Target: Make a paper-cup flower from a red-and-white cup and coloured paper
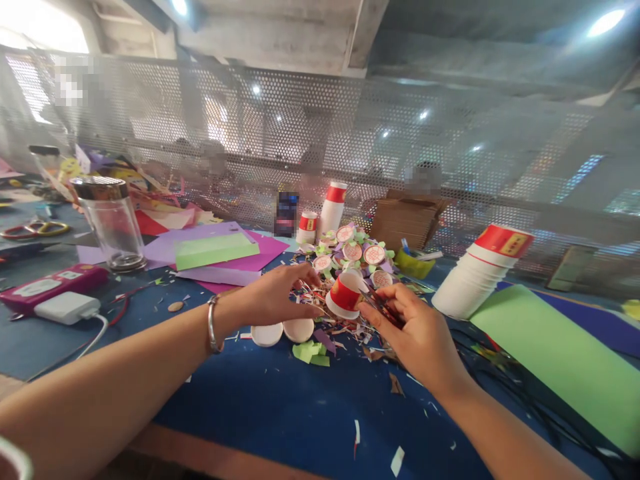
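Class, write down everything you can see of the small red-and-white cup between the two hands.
The cup is small, seemingly paper, white with a broad red band. It lies tipped on its side over coloured paper scraps on the blue table. The right hand meets its right side, apparently with a dark tool; the left hand hovers by its left, contact unclear.

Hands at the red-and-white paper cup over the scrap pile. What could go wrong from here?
1. The right hand holds a thin dark tool, likely scissors, against the paper cup, with the left hand close by: a nick seems possible.
2. The tilted cup stack lies beside the right forearm; an outward swing might topple it.
3. Two white discs sit among scraps under the left hand and could be swept away.
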`<action>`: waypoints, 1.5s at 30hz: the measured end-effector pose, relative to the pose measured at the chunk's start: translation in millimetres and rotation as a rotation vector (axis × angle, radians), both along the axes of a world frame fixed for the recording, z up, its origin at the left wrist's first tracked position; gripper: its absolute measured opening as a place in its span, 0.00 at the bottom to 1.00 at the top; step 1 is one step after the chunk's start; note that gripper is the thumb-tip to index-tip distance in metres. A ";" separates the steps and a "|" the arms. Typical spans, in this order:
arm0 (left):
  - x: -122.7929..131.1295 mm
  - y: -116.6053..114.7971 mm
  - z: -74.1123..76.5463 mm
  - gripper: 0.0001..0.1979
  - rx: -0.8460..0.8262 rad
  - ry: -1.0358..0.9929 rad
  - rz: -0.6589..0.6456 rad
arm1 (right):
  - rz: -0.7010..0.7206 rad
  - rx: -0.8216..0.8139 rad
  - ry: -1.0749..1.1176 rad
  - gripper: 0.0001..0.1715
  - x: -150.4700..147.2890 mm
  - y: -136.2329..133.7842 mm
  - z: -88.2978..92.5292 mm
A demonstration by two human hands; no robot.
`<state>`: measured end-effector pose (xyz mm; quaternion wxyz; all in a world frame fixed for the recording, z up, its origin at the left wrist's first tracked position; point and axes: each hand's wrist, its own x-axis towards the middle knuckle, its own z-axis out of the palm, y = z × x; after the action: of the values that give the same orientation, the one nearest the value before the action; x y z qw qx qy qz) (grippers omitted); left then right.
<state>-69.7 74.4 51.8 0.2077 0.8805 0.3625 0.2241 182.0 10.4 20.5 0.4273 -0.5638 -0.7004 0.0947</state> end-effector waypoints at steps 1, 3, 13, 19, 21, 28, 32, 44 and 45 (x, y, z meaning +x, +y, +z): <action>6.5 -0.8 -1.3 0.21 0.046 -0.041 0.014 | 0.001 0.004 0.001 0.18 -0.3 0.5 -0.5; 20.4 -2.3 -3.8 0.23 0.122 -0.024 -0.015 | -0.003 0.005 0.012 0.18 -0.1 1.6 -1.6; 58.5 32.6 3.6 0.03 0.258 -0.173 -0.073 | -0.063 0.158 0.219 0.15 6.1 3.5 2.3; 110.1 74.2 20.2 0.12 0.212 -0.623 0.089 | -0.084 0.265 0.270 0.12 1.3 -2.1 7.7; 137.4 82.0 30.0 0.11 0.182 -0.707 0.121 | -0.097 0.303 0.294 0.11 0.5 -3.5 8.9; 236.3 90.0 63.7 0.17 0.074 -0.904 0.019 | -0.160 0.443 0.473 0.11 8.0 -6.6 13.3; 281.6 82.7 75.0 0.17 0.045 -0.912 -0.073 | -0.179 0.482 0.554 0.11 14.7 -5.4 16.2; 354.9 80.2 63.5 0.20 0.151 -0.641 -0.289 | -0.233 0.516 0.644 0.12 28.9 -4.8 26.2; 355.3 81.2 63.4 0.21 0.167 -0.627 -0.282 | -0.236 0.521 0.655 0.12 29.7 -4.5 26.7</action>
<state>285.6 155.6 115.2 0.2649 0.8243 0.1363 0.4814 211.7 5.9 47.2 0.7629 -0.4536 -0.4590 0.0392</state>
